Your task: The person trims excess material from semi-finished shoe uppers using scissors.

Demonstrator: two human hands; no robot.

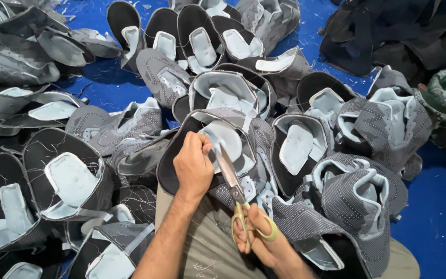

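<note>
1. Your left hand (193, 164) is clamped on the rim of a grey shoe upper (218, 139) held over your lap.
2. Your right hand (262, 238) grips yellow-handled scissors (232, 181), blades against the upper's pale lining.
3. More shoe uppers (68, 181) are heaped around on the blue floor (440, 217).

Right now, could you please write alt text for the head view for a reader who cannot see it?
A person's left hand grips a grey shoe upper while the right hand works yellow-handled scissors at its edge. Dozens of similar grey uppers with pale blue linings lie piled around on a blue floor.
</note>
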